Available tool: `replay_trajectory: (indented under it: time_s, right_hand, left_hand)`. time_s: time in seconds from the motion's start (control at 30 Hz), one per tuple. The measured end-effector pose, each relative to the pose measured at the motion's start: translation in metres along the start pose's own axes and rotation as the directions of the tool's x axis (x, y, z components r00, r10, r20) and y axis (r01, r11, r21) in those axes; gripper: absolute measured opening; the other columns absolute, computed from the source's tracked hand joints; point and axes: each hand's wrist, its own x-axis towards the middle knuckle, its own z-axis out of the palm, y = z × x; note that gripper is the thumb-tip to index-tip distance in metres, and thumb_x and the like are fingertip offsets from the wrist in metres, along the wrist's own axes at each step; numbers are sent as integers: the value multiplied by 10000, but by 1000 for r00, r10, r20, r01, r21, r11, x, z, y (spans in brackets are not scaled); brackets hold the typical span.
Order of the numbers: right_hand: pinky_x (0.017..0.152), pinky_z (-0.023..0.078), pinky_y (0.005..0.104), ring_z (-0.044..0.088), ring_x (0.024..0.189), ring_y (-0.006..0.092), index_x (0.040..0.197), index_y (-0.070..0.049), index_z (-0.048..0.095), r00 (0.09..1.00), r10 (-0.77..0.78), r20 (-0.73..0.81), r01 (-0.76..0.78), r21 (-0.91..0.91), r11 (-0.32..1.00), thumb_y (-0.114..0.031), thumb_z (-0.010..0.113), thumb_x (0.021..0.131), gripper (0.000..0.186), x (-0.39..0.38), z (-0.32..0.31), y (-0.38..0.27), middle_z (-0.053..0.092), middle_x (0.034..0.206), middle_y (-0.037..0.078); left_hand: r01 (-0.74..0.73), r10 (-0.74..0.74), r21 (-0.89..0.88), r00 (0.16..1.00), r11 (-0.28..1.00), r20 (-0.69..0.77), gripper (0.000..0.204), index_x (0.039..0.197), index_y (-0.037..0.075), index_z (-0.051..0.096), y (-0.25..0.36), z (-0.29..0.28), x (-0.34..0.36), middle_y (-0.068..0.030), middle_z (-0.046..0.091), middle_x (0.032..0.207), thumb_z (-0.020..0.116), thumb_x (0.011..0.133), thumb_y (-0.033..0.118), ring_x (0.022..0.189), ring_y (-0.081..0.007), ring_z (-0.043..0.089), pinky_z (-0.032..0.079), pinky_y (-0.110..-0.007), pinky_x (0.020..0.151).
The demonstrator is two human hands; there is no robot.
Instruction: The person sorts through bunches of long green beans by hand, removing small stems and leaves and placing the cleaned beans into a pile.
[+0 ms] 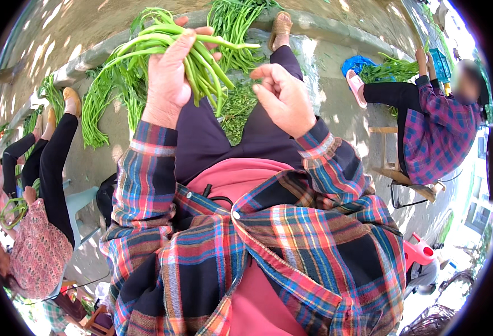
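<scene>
My left hand (171,73) grips a bunch of long green vegetable stems (204,68) with leaves, raised above my left thigh, thumb across the stems. My right hand (277,98) is just right of that bunch, holding nothing visible, its fingers bent with a gap between thumb and forefinger. Between my legs, a heap of loose trimmed leaves (238,123) lies on the ground. More long-stemmed greens (229,25) lie beyond it, and others (95,117) droop to the ground left of my lap, partly hidden behind the held bunch.
A co-worker (437,129) in a plaid shirt sits at right beside greens (386,71), a blue bag (356,63) and a teal crate (440,64). Other people (39,246) sit at left, with a pale chair (84,207). A concrete curb (78,67) runs beyond us. A red plastic seat (417,252) is behind right.
</scene>
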Motion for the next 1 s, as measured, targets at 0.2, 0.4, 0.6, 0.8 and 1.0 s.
replay_trajectory:
  time_s: [0.2, 0.4, 0.6, 0.8, 1.0]
  right_hand:
    - [489, 369, 240, 444, 527, 88, 935, -13, 579, 993, -115, 10, 116, -128, 985, -67, 600, 792, 154, 13, 4, -8, 474, 609, 1]
    - [474, 386, 260, 472, 491, 120, 932, -31, 589, 979, -205, 4, 199, -266, 943, -82, 624, 778, 166, 12, 7, -10, 494, 604, 32]
    - [508, 422, 323, 532, 531, 207, 894, -54, 586, 972, -233, -8, 211, -397, 893, -119, 617, 761, 151, 13, 6, -9, 520, 623, 62]
    - [554, 472, 417, 611, 674, 291, 841, -96, 573, 981, -187, 52, 187, -515, 837, -209, 575, 780, 129, 12, 5, -7, 620, 761, 81]
    - [534, 469, 417, 609, 647, 293, 797, -100, 585, 970, -229, 84, 235, -571, 787, -203, 581, 771, 107, 12, 4, -5, 613, 732, 76]
  left_hand:
    - [-65, 66, 57, 998, 996, -22, 382, 1218, 26, 368, -19, 28, -15, -183, 598, 998, 550, 888, 84, 856, -231, 629, 552, -357, 714]
    - [-136, 137, 161, 991, 978, 5, 396, 1222, 14, 375, -25, 39, -22, -147, 606, 989, 569, 885, 87, 863, -187, 616, 510, -277, 727]
    - [-179, 163, 310, 984, 934, 75, 371, 1241, 17, 358, -27, 44, -26, -167, 579, 1029, 512, 905, 53, 913, -223, 602, 517, -328, 785]
    - [-205, 207, 261, 978, 943, 17, 377, 1229, 12, 370, -39, 54, -32, -133, 601, 966, 537, 892, 42, 868, -176, 599, 498, -288, 765]
    - [-312, 313, 509, 946, 802, 87, 388, 1223, -4, 373, -44, 53, -32, -123, 599, 940, 545, 875, 9, 843, -154, 598, 501, -264, 747]
